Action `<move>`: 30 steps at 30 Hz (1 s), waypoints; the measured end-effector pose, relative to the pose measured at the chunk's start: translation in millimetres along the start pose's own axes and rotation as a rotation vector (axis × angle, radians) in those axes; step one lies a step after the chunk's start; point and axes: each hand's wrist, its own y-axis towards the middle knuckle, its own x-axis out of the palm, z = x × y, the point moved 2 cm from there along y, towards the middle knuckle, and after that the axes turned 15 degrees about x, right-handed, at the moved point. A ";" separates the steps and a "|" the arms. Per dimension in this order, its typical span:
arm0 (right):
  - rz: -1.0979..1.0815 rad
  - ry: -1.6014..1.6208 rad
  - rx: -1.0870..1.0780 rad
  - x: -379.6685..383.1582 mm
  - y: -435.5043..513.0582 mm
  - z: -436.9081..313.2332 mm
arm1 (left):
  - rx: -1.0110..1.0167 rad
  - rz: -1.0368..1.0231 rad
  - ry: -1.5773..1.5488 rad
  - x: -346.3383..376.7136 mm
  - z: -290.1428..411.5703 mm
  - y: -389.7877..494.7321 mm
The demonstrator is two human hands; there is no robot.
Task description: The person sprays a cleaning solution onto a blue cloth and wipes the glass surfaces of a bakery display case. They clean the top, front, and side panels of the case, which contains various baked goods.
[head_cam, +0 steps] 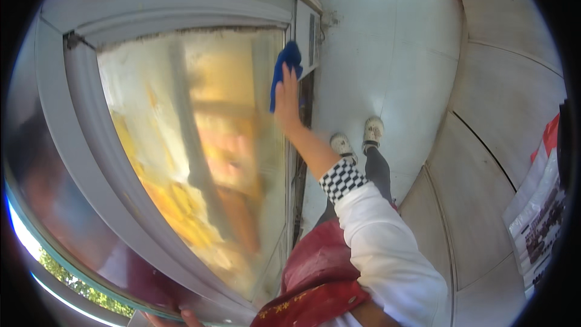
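Note:
My right hand (287, 100) reaches forward with its fingers laid over a blue cloth (286, 70). The cloth lies against the right edge of a glass door panel (268, 145) in a pale metal frame (109, 218). Blurred yellow and orange items show through the glass or are reflected in it. At the bottom left, the fingertips of my left hand (174, 319) rest at the edge of the glass top; most of that hand is hidden. A white sleeve with a checked cuff covers my right arm, and a red apron covers my front.
Pale floor (408, 68) runs along the cabinet's right side, where my two shoes (373, 129) stand. Light panels (490, 145) line the far right, with a printed plastic bag (540, 231) beside them. A white box-like part (307, 32) sits at the cabinet's edge beyond the cloth.

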 end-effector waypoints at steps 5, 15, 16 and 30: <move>-0.248 -0.007 0.418 -2.3 -214.3 31.9 | -0.051 -0.049 -0.140 0.1 3.5 11.6; 0.171 0.142 -0.322 0.6 132.0 -70.4 | 0.019 -0.076 -0.055 -5.6 -10.3 -13.3; 0.159 0.109 -0.302 -1.1 131.5 -66.4 | 0.019 -0.077 -0.043 -7.0 -11.2 -18.6; -0.118 -0.041 0.428 10.9 -278.8 125.5 | 0.016 -0.015 0.020 -12.3 -5.9 -46.0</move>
